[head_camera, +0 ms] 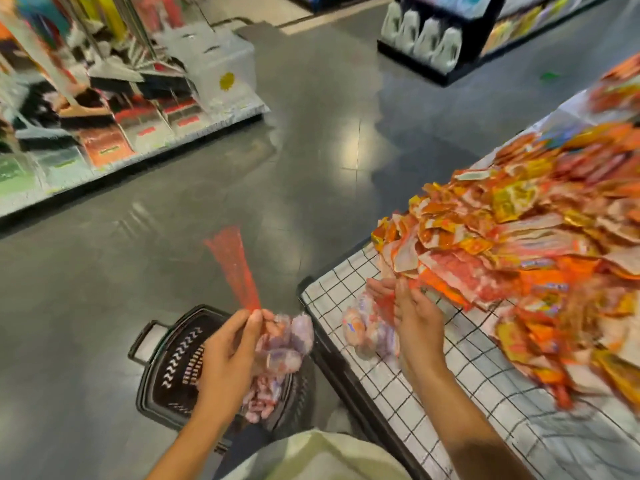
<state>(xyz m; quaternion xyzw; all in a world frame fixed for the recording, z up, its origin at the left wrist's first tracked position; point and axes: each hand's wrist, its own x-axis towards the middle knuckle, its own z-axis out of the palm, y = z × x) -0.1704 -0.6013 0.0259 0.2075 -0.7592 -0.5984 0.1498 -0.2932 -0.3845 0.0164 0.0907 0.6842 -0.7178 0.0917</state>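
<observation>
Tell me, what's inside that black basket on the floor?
Pink packets seem to lie in the basket, though blurred. The left hand and its red net bag cover the rest, so what else it holds cannot be seen.

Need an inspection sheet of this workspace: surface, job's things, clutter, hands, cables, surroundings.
Surface: display table under a grid-patterned cloth, near corner bare.
Job's things: two red net bags of pink and purple pieces; left net bag above the black basket on the floor, right net bag at the table's edge.
Clutter: heap of orange packets over most of the table.
Hands: left hand pinches the left net bag's neck; right hand holds the right net bag's netting.
Cables: nothing seen.
Surroundings: grey shop floor, shelves at left, dark rack far right; picture blurred.
</observation>
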